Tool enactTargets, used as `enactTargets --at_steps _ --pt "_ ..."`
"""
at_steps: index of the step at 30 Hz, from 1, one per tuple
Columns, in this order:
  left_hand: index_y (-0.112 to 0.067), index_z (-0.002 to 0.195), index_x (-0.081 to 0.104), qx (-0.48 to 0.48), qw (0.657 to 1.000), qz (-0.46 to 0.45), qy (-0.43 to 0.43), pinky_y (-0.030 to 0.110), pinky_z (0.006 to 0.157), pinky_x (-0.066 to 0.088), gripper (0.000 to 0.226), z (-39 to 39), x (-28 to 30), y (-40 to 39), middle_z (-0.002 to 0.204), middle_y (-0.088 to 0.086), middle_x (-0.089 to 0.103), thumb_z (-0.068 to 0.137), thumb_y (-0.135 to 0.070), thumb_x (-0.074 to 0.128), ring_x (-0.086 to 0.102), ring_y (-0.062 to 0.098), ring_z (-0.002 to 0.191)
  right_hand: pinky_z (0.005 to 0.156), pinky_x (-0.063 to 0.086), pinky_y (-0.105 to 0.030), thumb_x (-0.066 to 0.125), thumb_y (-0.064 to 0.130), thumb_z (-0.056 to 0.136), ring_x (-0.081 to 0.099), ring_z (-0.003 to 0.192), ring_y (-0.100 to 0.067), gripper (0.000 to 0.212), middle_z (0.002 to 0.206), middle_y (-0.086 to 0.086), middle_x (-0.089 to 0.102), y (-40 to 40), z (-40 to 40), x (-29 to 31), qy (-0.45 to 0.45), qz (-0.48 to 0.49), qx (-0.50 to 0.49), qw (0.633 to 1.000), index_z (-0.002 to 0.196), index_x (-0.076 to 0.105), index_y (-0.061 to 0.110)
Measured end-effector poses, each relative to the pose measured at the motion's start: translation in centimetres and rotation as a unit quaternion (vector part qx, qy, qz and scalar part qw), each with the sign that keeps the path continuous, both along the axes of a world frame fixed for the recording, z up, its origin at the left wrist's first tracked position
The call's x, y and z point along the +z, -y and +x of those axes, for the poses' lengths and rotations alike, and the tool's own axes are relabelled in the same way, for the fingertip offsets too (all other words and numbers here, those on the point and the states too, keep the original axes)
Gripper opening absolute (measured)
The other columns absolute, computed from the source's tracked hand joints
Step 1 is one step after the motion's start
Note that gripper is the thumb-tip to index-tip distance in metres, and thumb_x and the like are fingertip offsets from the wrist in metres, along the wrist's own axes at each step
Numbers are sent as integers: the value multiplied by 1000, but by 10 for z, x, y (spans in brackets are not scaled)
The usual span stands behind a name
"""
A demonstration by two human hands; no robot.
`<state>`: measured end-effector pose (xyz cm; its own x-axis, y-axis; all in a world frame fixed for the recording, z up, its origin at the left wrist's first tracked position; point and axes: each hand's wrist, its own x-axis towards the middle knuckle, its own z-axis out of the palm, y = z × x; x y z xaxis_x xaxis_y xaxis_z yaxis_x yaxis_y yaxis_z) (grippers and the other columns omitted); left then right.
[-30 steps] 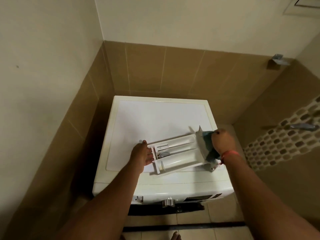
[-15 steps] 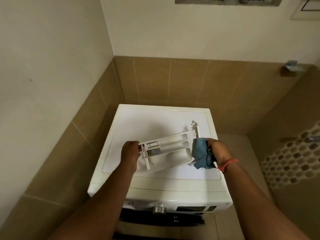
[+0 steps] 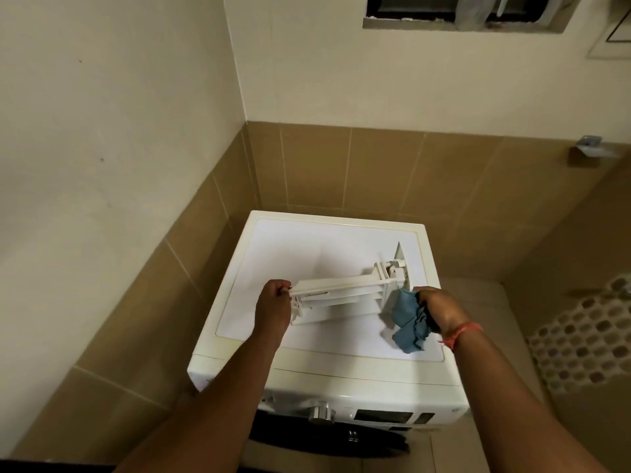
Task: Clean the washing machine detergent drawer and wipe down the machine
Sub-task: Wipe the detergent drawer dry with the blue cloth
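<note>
The white detergent drawer (image 3: pixel 345 295) is out of the machine and turned on its side above the white washing machine's top (image 3: pixel 307 247). My left hand (image 3: pixel 273 310) grips its left end. My right hand (image 3: pixel 435 310) holds a crumpled blue cloth (image 3: pixel 408 320) against the drawer's right end, just below its front panel (image 3: pixel 397 257). The cloth hangs down over the machine's top.
The machine stands in a corner with tan tiled walls close on the left and behind. Its knob (image 3: pixel 319 413) and display (image 3: pixel 382 416) face me below. A metal wall bracket (image 3: pixel 585 146) is at the right, and a window (image 3: pixel 454 10) is high up.
The drawer has been tipped from lying open-side up onto its side and raised a little. The cloth hand slid from the front panel to below it. My view tilted upward.
</note>
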<state>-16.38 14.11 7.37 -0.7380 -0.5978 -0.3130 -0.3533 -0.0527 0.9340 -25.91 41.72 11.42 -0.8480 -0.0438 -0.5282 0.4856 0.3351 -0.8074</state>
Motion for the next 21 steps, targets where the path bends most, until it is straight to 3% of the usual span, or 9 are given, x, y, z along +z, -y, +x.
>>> enactTargets --at_steps 2,4,7,10,12,14,17,19,21 --pt "-23 97 59 -23 1000 -3 -1 21 68 51 20 5 1 1 105 3 62 100 -9 45 64 22 95 70 53 -38 52 6 89 62 76 -31 18 82 -15 67 -8 -4 4 -28 52 2 998 84 69 5" --pt "-25 94 58 -43 999 -3 -1 21 67 52 21 9 1 2 103 1 63 100 -11 44 65 21 93 69 51 -34 56 4 86 57 78 -31 16 79 -9 63 -19 -6 16 -59 134 28 989 72 63 10" --pt "-24 99 58 -70 997 17 4 29 78 56 18 10 0 9 107 5 63 100 -12 44 66 23 95 70 43 -32 52 4 88 53 81 -30 11 81 -13 57 -22 -3 44 -146 233 -6 961 81 61 6" --pt "-20 105 59 -82 995 64 9 38 85 57 17 8 0 15 110 6 63 100 -14 45 68 25 95 63 40 -34 47 5 87 53 73 -33 15 74 -17 59 2 2 71 -277 240 -56 929 84 61 4" --pt "-14 108 61 -77 988 137 9 42 85 59 18 8 2 19 110 7 64 101 -14 44 71 28 92 61 46 -33 47 5 78 59 70 -32 25 79 -18 66 34 7 73 -356 212 -5 910 90 68 6" --pt "-10 104 62 -63 972 225 -1 45 83 59 19 8 5 20 109 10 63 102 -11 43 72 32 87 71 43 -26 47 4 77 60 80 -24 39 95 -14 65 74 16 61 -405 231 76 882 107 71 12" --pt "-2 104 60 -47 947 317 -12 46 86 57 15 4 5 25 116 12 58 100 -8 46 71 36 91 86 43 -27 50 6 77 54 92 -13 44 101 -2 59 137 38 24 -415 264 219 843 113 69 23" --pt "3 116 55 -38 930 366 -21 46 87 55 22 2 6 27 122 14 57 101 -11 46 68 38 95 86 46 -34 58 6 76 59 101 -21 37 103 -1 64 163 58 -9 -425 339 305 782 107 70 24" --pt "2 126 51 -48 918 393 -21 43 81 55 32 1 8 33 122 17 60 104 -18 42 67 35 94 83 45 -40 61 10 76 61 106 -26 30 107 -1 67 177 77 -23 -453 410 297 734 102 70 22"
